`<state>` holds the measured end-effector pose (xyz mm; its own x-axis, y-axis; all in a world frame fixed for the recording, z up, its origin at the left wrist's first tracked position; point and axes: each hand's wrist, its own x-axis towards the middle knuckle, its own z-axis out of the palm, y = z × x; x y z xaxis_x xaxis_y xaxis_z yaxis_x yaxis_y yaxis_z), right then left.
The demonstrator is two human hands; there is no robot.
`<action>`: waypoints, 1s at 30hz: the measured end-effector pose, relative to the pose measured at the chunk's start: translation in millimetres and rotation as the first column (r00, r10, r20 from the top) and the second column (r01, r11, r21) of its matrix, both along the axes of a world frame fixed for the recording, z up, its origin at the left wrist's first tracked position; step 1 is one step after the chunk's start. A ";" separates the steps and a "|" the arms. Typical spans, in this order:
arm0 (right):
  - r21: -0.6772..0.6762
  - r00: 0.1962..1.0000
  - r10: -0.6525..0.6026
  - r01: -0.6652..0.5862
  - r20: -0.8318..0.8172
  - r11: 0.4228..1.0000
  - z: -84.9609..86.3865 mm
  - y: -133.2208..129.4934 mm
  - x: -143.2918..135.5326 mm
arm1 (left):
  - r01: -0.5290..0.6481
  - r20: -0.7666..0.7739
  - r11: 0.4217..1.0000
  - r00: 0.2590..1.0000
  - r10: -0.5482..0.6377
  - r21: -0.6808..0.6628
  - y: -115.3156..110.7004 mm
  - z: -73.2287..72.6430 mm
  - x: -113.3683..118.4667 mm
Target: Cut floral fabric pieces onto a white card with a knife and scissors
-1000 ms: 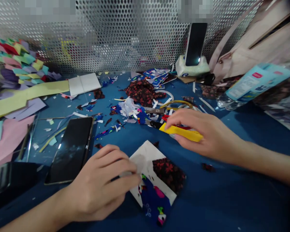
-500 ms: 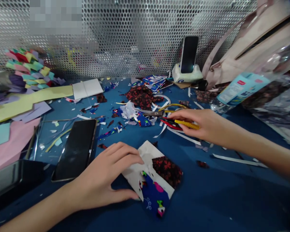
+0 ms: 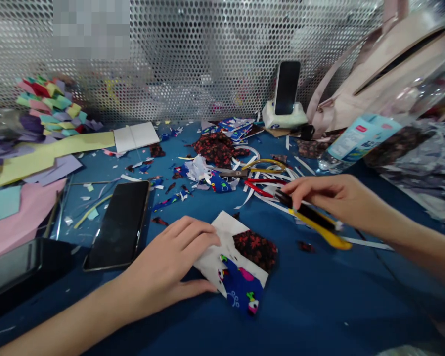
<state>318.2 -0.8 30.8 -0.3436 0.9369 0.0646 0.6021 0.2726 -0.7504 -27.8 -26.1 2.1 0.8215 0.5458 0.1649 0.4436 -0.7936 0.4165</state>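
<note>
A white card (image 3: 228, 232) lies on the blue table, with a dark red-flowered patch (image 3: 257, 249) and a blue patterned patch (image 3: 241, 287) on it. Fingers and thumb of my left hand (image 3: 174, 267) grip its left edge. My right hand (image 3: 324, 198) holds a yellow and black tool (image 3: 319, 225), slightly blurred, above the table to the card's right. Red-handled scissors or pliers (image 3: 259, 188) lie just left of that tool. Scissors with yellow handles (image 3: 269, 165) rest behind them, among white strips.
A phone (image 3: 120, 222) lies left of my left hand; another phone (image 3: 287, 89) stands on a white holder. Fabric scraps (image 3: 218, 148) lie mid-table, coloured paper (image 3: 44, 158) at left. A plastic bottle (image 3: 363, 138) and pale bag (image 3: 374, 74) are at right, before a perforated metal wall (image 3: 207, 54).
My right hand has lifted the yellow and black tool off the pile and brought it right and nearer. My left hand stays on the card, which has shifted only slightly in view.
</note>
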 end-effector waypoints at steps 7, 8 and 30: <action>0.055 0.991 0.079 -0.086 0.108 0.995 -26.3 -29.0 -8.5 | -0.040 0.037 0.998 0.999 0.039 0.042 -6.8 -2.2 4.6; 0.097 0.977 0.080 -0.101 0.196 0.990 -27.0 -35.7 -7.1 | -0.038 0.042 0.998 0.998 0.036 0.041 -6.9 -2.4 4.3; -0.430 0.746 -0.090 -0.277 -0.660 0.859 12.9 -37.7 -14.7 | -0.035 0.103 0.999 0.994 0.032 0.028 -7.0 -6.0 3.2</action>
<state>303.5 -38.5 43.7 -0.4765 0.8685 -0.1363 -0.0806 -0.1976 -0.9770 -24.7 -33.1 -4.0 0.7805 0.5665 0.2643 0.4265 -0.7917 0.4374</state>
